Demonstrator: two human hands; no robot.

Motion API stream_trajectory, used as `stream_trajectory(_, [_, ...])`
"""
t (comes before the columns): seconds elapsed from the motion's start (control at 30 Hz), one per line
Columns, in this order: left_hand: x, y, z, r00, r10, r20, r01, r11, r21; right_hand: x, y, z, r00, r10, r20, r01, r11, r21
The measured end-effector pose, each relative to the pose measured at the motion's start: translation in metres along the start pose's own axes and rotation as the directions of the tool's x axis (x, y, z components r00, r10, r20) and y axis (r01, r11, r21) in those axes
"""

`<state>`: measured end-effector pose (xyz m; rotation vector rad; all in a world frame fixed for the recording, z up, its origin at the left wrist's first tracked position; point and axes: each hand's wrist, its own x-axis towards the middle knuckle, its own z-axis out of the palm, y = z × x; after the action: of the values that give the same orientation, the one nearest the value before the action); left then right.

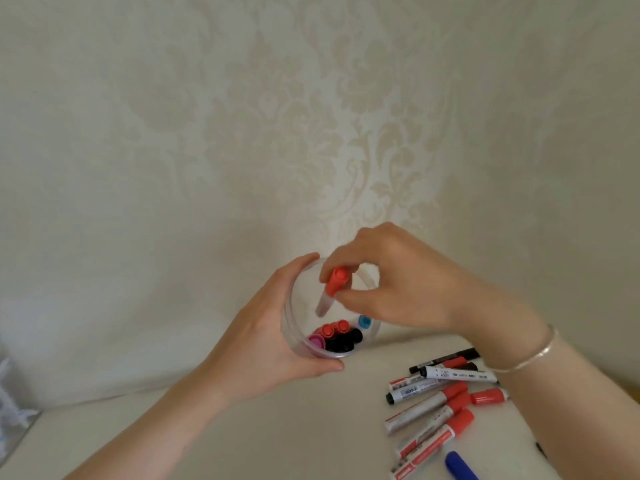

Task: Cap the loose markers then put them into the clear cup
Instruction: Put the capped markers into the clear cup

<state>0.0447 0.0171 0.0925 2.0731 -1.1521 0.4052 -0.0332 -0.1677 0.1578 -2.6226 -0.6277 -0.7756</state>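
The clear cup (294, 327) is steadied in the curled left hand (263, 337), tilted so its mouth is presented. A red-capped marker (330, 289), pinched in the right hand's (398, 289) grip, is lowered inside. More markers (440, 400) are left waiting on the tabletop (277, 427).

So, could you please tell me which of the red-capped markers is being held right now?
The red-capped marker pinched by the right hand over the clear cup, which the left hand grips; the other red-capped ones sit inside the cup or lie on the table.
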Motion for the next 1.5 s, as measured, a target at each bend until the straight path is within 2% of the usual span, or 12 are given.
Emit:
stream_trajectory(0.13, [0.005, 0.008, 0.008, 1.0, 0.021, 0.02, -0.021, 1.0, -0.009, -0.01, 0.006, 0.008, 0.998, 0.009, 0.06, 0.006, 0.972, -0.235])
stream_trajectory(0.33, [0.01, 0.016, 0.019, 0.999, 0.04, 0.031, -0.04, 0.999, 0.002, -0.02, 0.014, 0.005, 0.982, 0.143, 0.124, -0.09, 0.929, -0.359])
stream_trajectory(0.47, [0.012, 0.018, 0.025, 0.999, 0.038, 0.035, -0.038, 0.999, 0.0, -0.032, 0.016, -0.014, 0.946, 0.286, 0.155, -0.284, 0.958, -0.03])
stream_trajectory(0.57, [0.015, 0.017, 0.03, 0.999, 0.037, 0.038, -0.036, 0.999, -0.021, -0.04, 0.037, -0.026, 0.922, 0.376, -0.091, -0.335, 0.894, 0.298])
stream_trajectory(0.63, [0.017, 0.017, 0.035, 0.998, 0.042, 0.042, -0.041, 0.999, -0.031, -0.05, 0.063, -0.024, 0.814, 0.534, -0.229, -0.417, 0.811, 0.41])
stream_trajectory(0.7, [0.018, 0.018, 0.042, 0.998, 0.05, 0.045, -0.049, 0.998, -0.036, -0.067, 0.092, -0.018, 0.732, 0.651, -0.2, -0.589, 0.753, 0.294])
stream_trajectory(0.77, [0.02, 0.02, 0.049, 0.997, 0.054, 0.055, -0.051, 0.998, -0.045, -0.093, 0.12, -0.004, 0.701, 0.71, 0.067, -0.712, 0.702, 0.013])
stream_trajectory(0.83, [0.021, 0.023, 0.057, 0.996, 0.057, 0.075, -0.053, 0.997, -0.057, -0.118, 0.134, 0.013, 0.608, 0.721, 0.332, -0.712, 0.68, -0.173])
stream_trajectory(0.9, [0.023, 0.027, 0.064, 0.994, 0.067, 0.09, -0.062, 0.996, -0.063, -0.135, 0.141, 0.029, 0.549, 0.715, 0.432, -0.702, 0.675, -0.226])
stream_trajectory(1.1, [0.029, 0.038, 0.08, 0.987, 0.08, 0.14, -0.072, 0.995, -0.062, -0.155, 0.153, 0.05, 0.608, 0.69, 0.394, -0.659, 0.715, -0.234])
stream_trajectory(1.33, [0.037, 0.034, 0.089, 0.985, 0.058, 0.16, -0.051, 0.998, -0.048, -0.157, 0.157, 0.046, 0.615, 0.689, 0.383, -0.509, 0.718, -0.475])
stream_trajectory(1.5, [0.04, 0.031, 0.09, 0.983, 0.056, 0.178, -0.047, 0.998, -0.051, -0.156, 0.166, 0.041, 0.593, 0.722, 0.357, -0.627, 0.692, -0.357])
